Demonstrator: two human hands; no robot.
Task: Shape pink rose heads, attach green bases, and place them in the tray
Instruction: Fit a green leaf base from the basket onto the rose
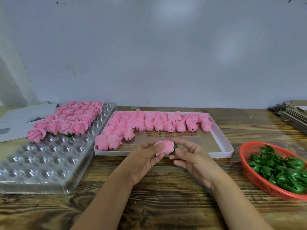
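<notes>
Forearms reach in from the table's (pixel 166 188) near edge, and both hands meet at its middle: the left hand (pixel 146 156) pinches a soft pink rose head (pixel 166 146), the right hand (pixel 191 156) grips its green base (pixel 175 146). Finished roses (pixel 66 120) fill the far end of the dimpled clear plastic tray (pixel 41 160) at the left edge.

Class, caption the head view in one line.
Both hands, left hand and right hand, press a green base onto a pink rose head.

Wooden desk (pixel 166 188), carrying clear plastic tray (pixel 41 163), white box (pixel 222 146), red basket (pixel 259 178), papers (pixel 20 120), cardboard stack (pixel 292 115).
</notes>
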